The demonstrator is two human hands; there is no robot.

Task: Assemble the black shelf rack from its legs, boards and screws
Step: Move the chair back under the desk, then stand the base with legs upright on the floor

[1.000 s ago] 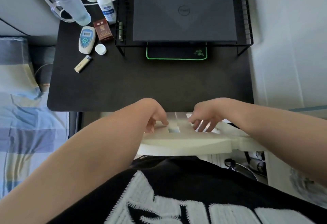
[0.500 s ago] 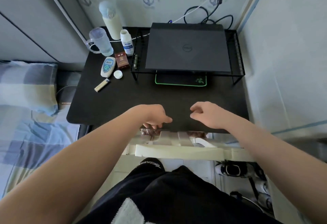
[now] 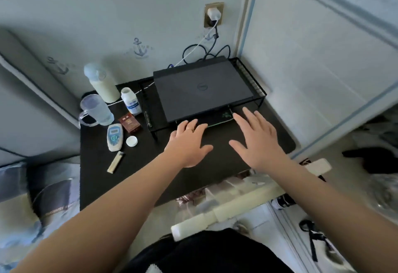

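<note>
A black wire shelf rack (image 3: 257, 88) stands at the back of the black table (image 3: 101, 171), with a closed black laptop (image 3: 200, 89) lying on top and a green-edged mouse pad (image 3: 224, 117) under it. My left hand (image 3: 186, 143) reaches flat over the table, fingertips near the rack's front edge. My right hand (image 3: 256, 139) is spread open just right of it, fingers pointing at the rack's front right. Neither hand holds anything.
On the table's left are a clear mug (image 3: 97, 111), a pale bottle (image 3: 103, 84), a white pill bottle (image 3: 130, 103), a red box (image 3: 129, 123), a white handheld device (image 3: 115, 136), a cap (image 3: 131, 141) and a lighter (image 3: 116, 161). A white foam piece (image 3: 226, 208) lies below the table edge. Cables run to a wall socket (image 3: 213, 14).
Both hands left the white foam piece under the table edge, rose and stretched forward over the table toward the rack, fingers now spread. The camera tilted up.
</note>
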